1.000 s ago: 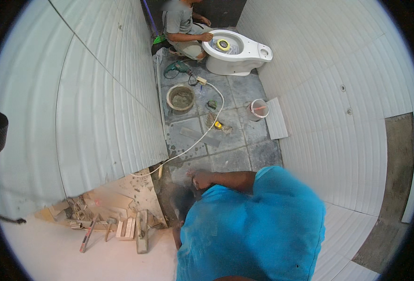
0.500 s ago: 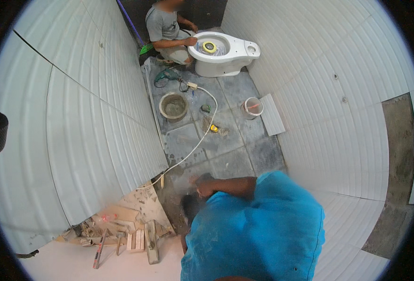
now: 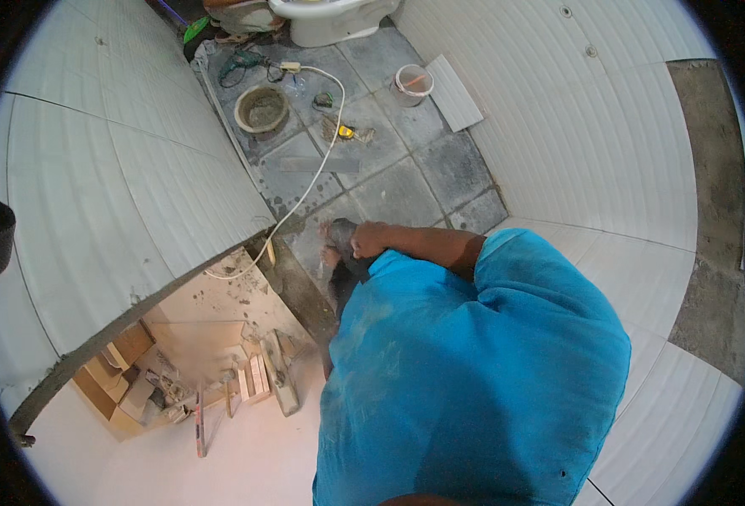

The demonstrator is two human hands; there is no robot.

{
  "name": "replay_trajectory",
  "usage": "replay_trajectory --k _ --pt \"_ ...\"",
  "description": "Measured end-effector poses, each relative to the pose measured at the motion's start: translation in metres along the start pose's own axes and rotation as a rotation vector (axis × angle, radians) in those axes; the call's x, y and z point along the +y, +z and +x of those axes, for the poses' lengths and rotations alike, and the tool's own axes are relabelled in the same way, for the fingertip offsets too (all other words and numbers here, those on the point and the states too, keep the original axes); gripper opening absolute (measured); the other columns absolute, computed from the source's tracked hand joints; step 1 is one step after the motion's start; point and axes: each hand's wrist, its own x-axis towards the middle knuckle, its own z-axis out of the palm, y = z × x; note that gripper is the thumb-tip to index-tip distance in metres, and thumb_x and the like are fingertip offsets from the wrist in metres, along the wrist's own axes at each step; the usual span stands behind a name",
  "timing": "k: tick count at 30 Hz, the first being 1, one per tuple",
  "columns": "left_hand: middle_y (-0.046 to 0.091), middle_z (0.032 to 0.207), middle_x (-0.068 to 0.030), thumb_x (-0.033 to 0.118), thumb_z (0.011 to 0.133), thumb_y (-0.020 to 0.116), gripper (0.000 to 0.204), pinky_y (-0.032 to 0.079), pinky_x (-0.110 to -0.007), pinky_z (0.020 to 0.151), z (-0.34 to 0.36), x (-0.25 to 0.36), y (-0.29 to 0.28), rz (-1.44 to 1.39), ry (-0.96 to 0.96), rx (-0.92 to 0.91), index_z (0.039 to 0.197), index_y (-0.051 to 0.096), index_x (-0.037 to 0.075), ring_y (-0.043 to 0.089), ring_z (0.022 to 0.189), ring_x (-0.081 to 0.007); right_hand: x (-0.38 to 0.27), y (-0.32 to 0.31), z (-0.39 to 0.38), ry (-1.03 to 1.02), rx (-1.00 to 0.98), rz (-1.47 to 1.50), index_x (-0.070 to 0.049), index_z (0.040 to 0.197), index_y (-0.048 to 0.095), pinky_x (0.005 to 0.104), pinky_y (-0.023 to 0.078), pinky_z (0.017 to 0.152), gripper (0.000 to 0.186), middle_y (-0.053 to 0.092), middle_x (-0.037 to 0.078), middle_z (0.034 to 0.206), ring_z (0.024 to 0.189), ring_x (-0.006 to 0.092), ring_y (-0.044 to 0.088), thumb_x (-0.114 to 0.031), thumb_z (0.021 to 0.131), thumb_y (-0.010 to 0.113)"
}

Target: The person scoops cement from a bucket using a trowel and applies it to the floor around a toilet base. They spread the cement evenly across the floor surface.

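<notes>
1. Shirt first: a blue cotton shirt (image 3: 474,379) fills the lower centre, hiding the left hand completely.
2. Just above it, the right hand (image 3: 368,240) is curled tight around a dark power tool (image 3: 347,253), pressed toward the grey floor tiles (image 3: 440,173) at mid-frame.
3. Watch that white cable (image 3: 305,185) trailing from the tool area; a snag or cut looks possible if the tool wanders.
4. Upper frame: round mortar bucket (image 3: 261,108), small white pail (image 3: 412,82), white toilet base (image 3: 330,21) with a second person crouched beside it.
</notes>
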Motion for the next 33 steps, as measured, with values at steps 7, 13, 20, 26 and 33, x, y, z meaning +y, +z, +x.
replay_trajectory --k 7,13,20,26,33 --pt "0.064 0.091 -0.0215 0.036 0.087 0.056 0.032 0.049 -0.044 0.073 0.015 0.018 0.019 0.072 0.073 -0.082 0.097 0.066 0.007 0.061 0.081 -0.04 0.046 0.022 -0.046 0.263 0.262 0.147 -0.014 0.091 0.067 0.0515 0.044 0.084 0.03 0.057 0.02 0.105 0.112 0.0382 0.047 -0.042 0.083 0.058" --pt "0.064 0.092 -0.0217 0.036 0.087 0.056 0.031 0.049 -0.045 0.073 0.071 0.06 0.02 0.629 0.201 -0.131 0.097 0.066 0.009 0.059 0.081 -0.0429 0.118 0.006 -0.098 0.319 0.255 0.177 -0.011 0.091 0.065 0.0494 0.045 0.08 0.033 0.061 0.019 0.097 0.099 0.0367 0.055 -0.042 0.085 0.055" --pt "0.061 0.068 -0.0149 0.027 0.085 0.059 0.025 0.048 -0.04 0.059 0.162 0.167 0.057 0.503 0.263 0.138 0.084 0.061 0.003 0.06 0.065 -0.0297 0.269 -0.102 -0.213 0.536 1.203 0.307 -0.008 0.091 0.065 0.043 0.047 0.071 0.023 0.066 0.017 0.086 0.08 0.0339 0.062 -0.029 0.085 0.061" --pt "0.057 0.063 -0.0077 0.021 0.083 0.058 0.017 0.047 -0.033 0.055 0.227 0.281 0.118 -0.517 -0.132 -0.009 0.081 0.059 0.004 0.056 0.056 -0.0156 0.402 -0.281 -0.401 0.666 1.786 -0.025 -0.004 0.081 0.058 0.0392 0.046 0.08 0.017 0.062 0.013 0.09 0.085 0.0306 0.059 -0.02 0.084 0.065" --pt "0.062 0.068 -0.0086 0.021 0.088 0.052 0.019 0.047 -0.032 0.056 0.285 0.432 0.159 0.106 0.36 0.026 0.087 0.062 0.004 0.059 0.056 -0.0176 0.415 -0.442 -0.55 0.856 2.116 -0.793 -0.009 0.089 0.064 0.0395 0.044 0.09 0.014 0.065 0.009 0.1 0.1 0.0266 0.059 -0.022 0.085 0.066"
